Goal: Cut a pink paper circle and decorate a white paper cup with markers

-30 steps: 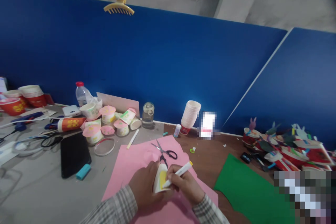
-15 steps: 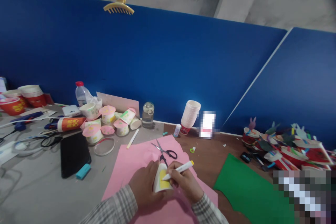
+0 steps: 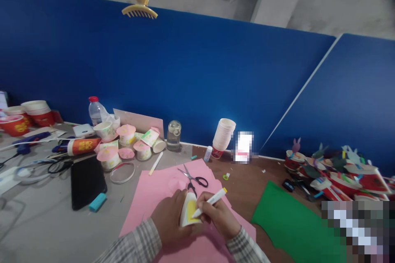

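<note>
My left hand (image 3: 170, 218) is closed around a white paper cup (image 3: 184, 217), tilted over the pink paper sheets (image 3: 148, 197). A yellow patch shows on the cup's side. Between the fingers of my right hand (image 3: 217, 215) is a white marker (image 3: 213, 199) with a yellow end, its tip touching the lower part of that patch. Just beyond both hands lie black-handled scissors (image 3: 195, 178) with their blades spread. The far side of the cup and some left fingertips are hidden.
Left are a black tablet (image 3: 88, 183), a teal eraser-like block (image 3: 98, 201), a tape-like ring (image 3: 122, 172) and several pink-topped cups (image 3: 108, 158). A glass jar (image 3: 174, 136), glue stick (image 3: 207, 154) and cup stack (image 3: 224, 135) stand behind. Green sheet (image 3: 290, 222) and decorated cups (image 3: 336, 172) lie right.
The marker's tip has moved down a little across the yellow patch, along with my right hand. My left hand and the cup have stayed almost in place.
</note>
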The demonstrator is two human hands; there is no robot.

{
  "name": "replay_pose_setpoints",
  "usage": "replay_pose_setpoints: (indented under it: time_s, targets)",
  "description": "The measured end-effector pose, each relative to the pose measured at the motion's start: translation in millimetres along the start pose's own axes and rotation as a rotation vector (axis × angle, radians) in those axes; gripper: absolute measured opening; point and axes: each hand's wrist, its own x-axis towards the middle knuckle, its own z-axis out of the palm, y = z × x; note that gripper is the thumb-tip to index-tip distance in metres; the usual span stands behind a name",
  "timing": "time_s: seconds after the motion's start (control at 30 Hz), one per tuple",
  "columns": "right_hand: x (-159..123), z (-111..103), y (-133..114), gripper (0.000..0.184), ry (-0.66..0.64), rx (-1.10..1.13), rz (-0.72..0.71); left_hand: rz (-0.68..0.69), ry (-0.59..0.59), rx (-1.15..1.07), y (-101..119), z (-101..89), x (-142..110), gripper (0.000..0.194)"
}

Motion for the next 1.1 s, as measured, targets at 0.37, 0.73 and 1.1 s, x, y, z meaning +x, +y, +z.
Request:
replay_pose_setpoints:
  time_s: [0.37, 0.73, 1.1]
  targets:
    - [2.0, 4.6, -0.2, 0.012, 0.051, -0.011, -0.045, -0.036, -0.035, 0.033, 0.8, -0.8, 0.9, 0.061]
    - [0.4, 3.8, -0.8, 0.014, 0.046, -0.001, -0.024, -0.009, 0.010, 0.010, 1.2, -1.6, -0.3, 0.061]
    - [0.9, 5.5, -0.4, 0.012, 0.048, -0.007, -0.025, -0.005, 0.002, 0.015, 2.3, -2.0, 0.5, 0.059]
